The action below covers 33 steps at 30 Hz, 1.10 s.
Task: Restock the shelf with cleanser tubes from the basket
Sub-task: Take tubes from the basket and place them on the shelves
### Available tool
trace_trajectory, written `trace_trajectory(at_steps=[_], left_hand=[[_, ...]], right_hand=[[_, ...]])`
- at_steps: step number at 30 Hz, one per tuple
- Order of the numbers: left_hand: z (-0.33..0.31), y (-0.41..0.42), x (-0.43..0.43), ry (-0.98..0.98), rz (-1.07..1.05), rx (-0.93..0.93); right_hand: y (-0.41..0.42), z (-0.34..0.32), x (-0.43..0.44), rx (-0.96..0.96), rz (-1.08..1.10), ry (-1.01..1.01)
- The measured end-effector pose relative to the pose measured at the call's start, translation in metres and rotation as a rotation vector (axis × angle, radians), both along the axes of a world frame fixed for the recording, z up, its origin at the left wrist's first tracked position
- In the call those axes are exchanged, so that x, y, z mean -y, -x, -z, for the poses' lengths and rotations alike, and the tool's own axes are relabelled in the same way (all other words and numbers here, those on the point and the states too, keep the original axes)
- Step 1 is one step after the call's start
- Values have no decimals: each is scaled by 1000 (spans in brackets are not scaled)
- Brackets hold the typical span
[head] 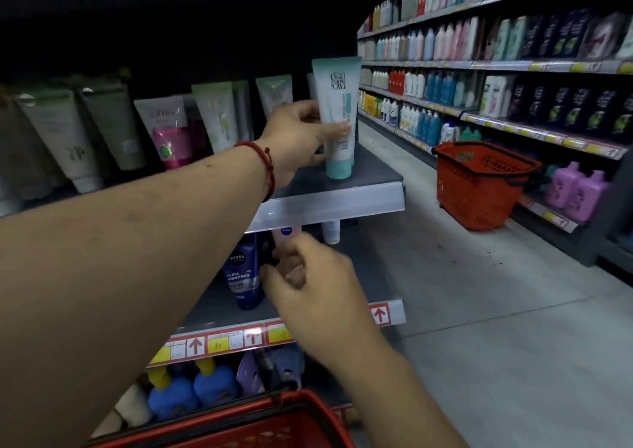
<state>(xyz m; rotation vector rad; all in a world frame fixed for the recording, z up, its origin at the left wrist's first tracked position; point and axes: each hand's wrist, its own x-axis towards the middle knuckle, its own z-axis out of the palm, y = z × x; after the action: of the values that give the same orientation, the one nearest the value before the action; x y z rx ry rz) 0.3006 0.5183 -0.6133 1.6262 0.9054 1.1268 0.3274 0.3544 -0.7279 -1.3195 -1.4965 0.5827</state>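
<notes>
1. Placing step here: your left hand has a cleanser tube standing cap-down on the shelf, at about 12 o'clock in your view.
2. The fingers are clamped around the tube's lower half, one fingertip showing across its front.
3. The tube sits at the shelf's open end, at 3 o'clock from the row of tubes, with its cap touching the board. It looks upright or very nearly so.
4. Looks of it: white body, teal band at the crimped top, teal cap at the bottom, dark square logo and a teal strip down the label. It is soft plastic, so I'd expect it to tip if let go off balance.
5. Your right hand is down at 6 o'clock from the tube, in front of the lower shelf. Its fingers are curled close to a pink tube, and I cannot tell whether they pinch it.
6. Next move, as I judge it: settle the cap flat, nudge the tube toward 9 o'clock against its neighbours, then let go gently.
7. After that, go down to 6 o'clock, where the red basket waits. Its contents are not visible from here.
</notes>
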Motion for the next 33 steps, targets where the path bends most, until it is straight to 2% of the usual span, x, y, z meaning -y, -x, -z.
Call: trace_trajectory(at_steps=[11, 18, 26, 33], left_hand=[[18, 5, -10, 0, 0, 40], [15, 2, -9, -74, -25, -94], [23, -5, -16, -55, -65, -39], [26, -6, -16, -45, -121, -88]], right_hand=[[-27, -57, -9, 9, 157, -205], [-19, -54, -24, -5, 173, -211], [-29, -46, -29, 2, 208, -191], [-33, -46, -28, 20, 243, -183]])
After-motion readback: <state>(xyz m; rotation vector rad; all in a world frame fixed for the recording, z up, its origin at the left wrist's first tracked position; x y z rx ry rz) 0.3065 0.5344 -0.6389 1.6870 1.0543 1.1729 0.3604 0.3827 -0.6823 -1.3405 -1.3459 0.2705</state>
